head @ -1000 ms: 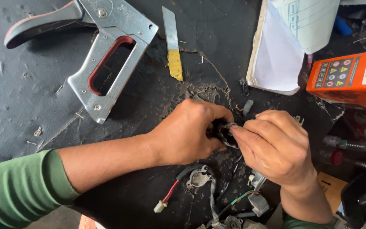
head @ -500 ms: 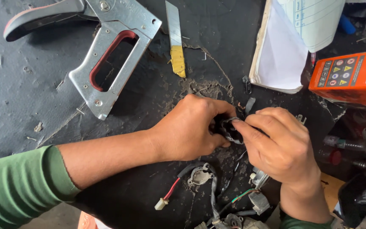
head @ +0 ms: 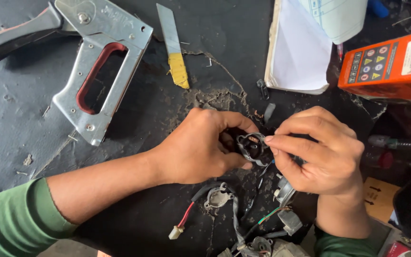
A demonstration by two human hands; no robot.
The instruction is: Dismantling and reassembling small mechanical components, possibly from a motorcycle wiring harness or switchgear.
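Note:
My left hand (head: 200, 147) grips a small black round electrical part (head: 252, 146) with metal contacts, held just above the dark worktop (head: 20, 143). My right hand (head: 317, 150) meets it from the right, with the thumb and forefinger pinched on the part's right edge. Below the hands lie loose wires (head: 186, 220) with a white plug, a small metal bracket (head: 217, 196) and other grey pieces of the same assembly. Both sleeves are green.
A silver staple gun (head: 103, 62) with a black handle lies at the upper left. A cutter blade (head: 174, 47) with a yellow end lies beside it. A white notepad (head: 300, 52) and an orange box (head: 391, 66) sit at the upper right; tools clutter the right edge.
Both hands have stayed together on the black part, shifting slightly; its face with the contacts now shows more between the fingers. The camera has drifted a little.

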